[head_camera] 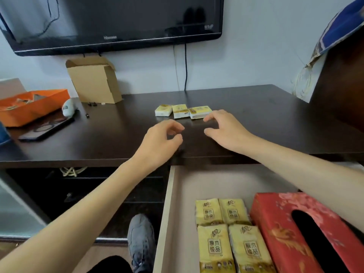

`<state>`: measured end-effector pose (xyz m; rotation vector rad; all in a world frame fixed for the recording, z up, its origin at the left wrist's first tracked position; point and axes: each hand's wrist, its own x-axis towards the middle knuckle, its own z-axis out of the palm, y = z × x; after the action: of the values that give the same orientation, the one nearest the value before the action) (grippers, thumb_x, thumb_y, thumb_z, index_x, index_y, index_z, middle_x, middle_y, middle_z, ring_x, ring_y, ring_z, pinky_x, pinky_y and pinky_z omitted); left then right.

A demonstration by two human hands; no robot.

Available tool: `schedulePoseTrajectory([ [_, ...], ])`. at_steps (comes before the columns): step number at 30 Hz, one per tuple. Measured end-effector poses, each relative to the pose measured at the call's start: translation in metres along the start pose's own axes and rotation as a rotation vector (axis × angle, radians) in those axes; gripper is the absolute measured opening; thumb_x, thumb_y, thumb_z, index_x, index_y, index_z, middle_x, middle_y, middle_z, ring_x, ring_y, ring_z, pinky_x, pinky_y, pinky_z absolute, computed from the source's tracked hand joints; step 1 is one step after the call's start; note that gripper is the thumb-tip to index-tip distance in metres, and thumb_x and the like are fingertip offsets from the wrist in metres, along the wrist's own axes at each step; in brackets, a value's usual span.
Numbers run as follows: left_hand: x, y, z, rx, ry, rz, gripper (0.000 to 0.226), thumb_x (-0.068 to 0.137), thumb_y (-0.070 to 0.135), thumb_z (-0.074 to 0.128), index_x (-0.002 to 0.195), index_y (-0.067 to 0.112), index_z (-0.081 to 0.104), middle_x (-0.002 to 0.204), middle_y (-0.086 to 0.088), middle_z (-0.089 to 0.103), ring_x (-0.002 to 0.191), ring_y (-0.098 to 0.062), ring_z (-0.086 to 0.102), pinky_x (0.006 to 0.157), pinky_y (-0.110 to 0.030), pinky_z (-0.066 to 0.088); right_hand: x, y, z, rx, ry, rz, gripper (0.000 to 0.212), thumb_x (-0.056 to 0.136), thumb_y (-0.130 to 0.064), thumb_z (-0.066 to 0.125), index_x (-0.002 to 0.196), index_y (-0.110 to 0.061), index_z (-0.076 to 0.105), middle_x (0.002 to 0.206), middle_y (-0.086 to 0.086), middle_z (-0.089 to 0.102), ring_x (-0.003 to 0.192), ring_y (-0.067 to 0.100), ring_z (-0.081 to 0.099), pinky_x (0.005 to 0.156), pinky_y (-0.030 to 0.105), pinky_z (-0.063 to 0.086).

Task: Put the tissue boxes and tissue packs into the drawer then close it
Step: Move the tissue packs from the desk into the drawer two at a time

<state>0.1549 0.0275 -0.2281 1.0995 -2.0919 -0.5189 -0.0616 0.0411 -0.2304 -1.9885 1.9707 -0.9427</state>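
Three small yellow tissue packs (183,111) lie in a row on the dark tabletop (256,119). My left hand (159,138) hovers just in front of them, fingers curled and apart, holding nothing. My right hand (224,129) reaches beside it, fingertips close to the rightmost pack (200,112), also empty. Below the table edge the pale wooden drawer (167,213) stands pulled out. Inside it lie several yellow tissue packs (226,233) and a red flowered tissue box (285,229), partly covered by my right forearm.
A black TV (110,22) hangs on the wall with a cable dropping behind the table. An open cardboard box (94,79), an orange box (29,105), a dark tablet (47,127) and small bits sit at the left. A dark cabinet (338,79) rises at right. My shoe (140,239) is beside the drawer.
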Motion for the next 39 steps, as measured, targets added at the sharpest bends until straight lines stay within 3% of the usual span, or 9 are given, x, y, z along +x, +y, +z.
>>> schedulePoseTrajectory([
  [9,0.116,-0.046,0.048,0.374,-0.085,0.064,0.058,0.089,0.015,0.054,0.146,0.008,0.044,0.156,-0.010,0.037,0.145,-0.025,0.028,0.116,-0.035,0.024,0.083,0.028,0.026,-0.389,-0.015,-0.052,0.064,0.098,-0.029,0.052,0.159,-0.016,0.035,0.167,0.008,0.031,0.153,0.028,0.023,0.121,0.044,0.028],
  [12,0.125,-0.048,0.052,0.404,-0.139,0.013,0.043,0.090,0.019,0.048,0.129,0.003,0.054,0.142,-0.013,0.050,0.135,-0.029,0.040,0.108,-0.037,0.033,0.091,0.034,0.028,-0.324,-0.064,0.009,0.062,0.098,-0.033,0.051,0.157,-0.021,0.039,0.160,0.006,0.041,0.144,0.029,0.038,0.111,0.044,0.039],
  [18,0.113,-0.041,0.047,0.443,0.029,0.074,0.032,0.088,0.034,0.051,0.099,0.010,0.068,0.106,-0.008,0.060,0.107,-0.026,0.052,0.081,-0.033,0.038,0.082,0.033,0.026,-0.525,0.199,0.054,0.050,0.093,-0.048,0.056,0.129,-0.014,0.060,0.129,0.010,0.058,0.122,0.031,0.048,0.085,0.043,0.045],
  [23,0.105,-0.026,0.035,0.413,-0.082,0.049,0.032,0.078,0.043,0.044,0.063,0.026,0.066,0.096,-0.004,0.053,0.103,-0.024,0.048,0.080,-0.033,0.039,0.073,0.030,0.023,-0.365,0.060,0.006,0.040,0.093,-0.042,0.060,0.124,-0.016,0.054,0.133,0.009,0.052,0.121,0.030,0.050,0.079,0.039,0.044],
  [27,0.095,-0.017,0.024,0.365,-0.198,0.008,0.034,0.080,0.042,0.052,0.077,0.022,0.080,0.134,-0.006,0.058,0.126,-0.022,0.048,0.105,-0.040,0.041,0.059,0.027,0.016,-0.416,0.034,-0.087,0.029,0.097,-0.038,0.056,0.117,-0.018,0.055,0.121,0.008,0.055,0.108,0.030,0.057,0.074,0.038,0.044],
  [29,0.086,-0.008,0.017,0.341,-0.295,-0.029,0.032,0.079,0.042,0.054,0.068,0.023,0.077,0.119,-0.006,0.070,0.107,-0.021,0.063,0.094,-0.042,0.052,0.047,0.026,0.010,-0.458,0.036,-0.148,0.018,0.097,-0.036,0.056,0.107,-0.021,0.054,0.111,0.005,0.051,0.106,0.030,0.055,0.072,0.037,0.040],
  [31,0.076,0.001,0.010,0.399,-0.347,0.021,0.032,0.080,0.044,0.055,0.082,0.025,0.081,0.105,-0.005,0.073,0.094,-0.022,0.066,0.084,-0.040,0.055,0.034,0.024,0.003,-0.456,0.027,-0.192,0.012,0.097,-0.034,0.056,0.097,-0.026,0.049,0.101,-0.001,0.045,0.101,0.028,0.054,0.070,0.035,0.038],
  [35,0.051,0.009,0.002,0.508,-0.353,0.140,0.036,0.082,0.041,0.064,0.115,0.032,0.077,0.117,0.002,0.066,0.103,-0.020,0.063,0.086,-0.036,0.052,0.003,0.024,-0.014,-0.440,0.060,-0.289,0.013,0.097,-0.034,0.060,0.089,-0.025,0.055,0.093,-0.006,0.049,0.095,0.023,0.051,0.063,0.035,0.035],
  [39,0.029,0.006,0.004,0.377,-0.324,0.135,0.038,0.083,0.045,0.071,0.120,0.034,0.073,0.130,0.009,0.058,0.116,-0.012,0.054,0.099,-0.039,0.046,-0.023,0.030,-0.027,-0.396,-0.015,-0.255,0.027,0.095,-0.042,0.062,0.072,-0.031,0.054,0.090,-0.011,0.059,0.094,0.014,0.045,0.059,0.034,0.037],
])
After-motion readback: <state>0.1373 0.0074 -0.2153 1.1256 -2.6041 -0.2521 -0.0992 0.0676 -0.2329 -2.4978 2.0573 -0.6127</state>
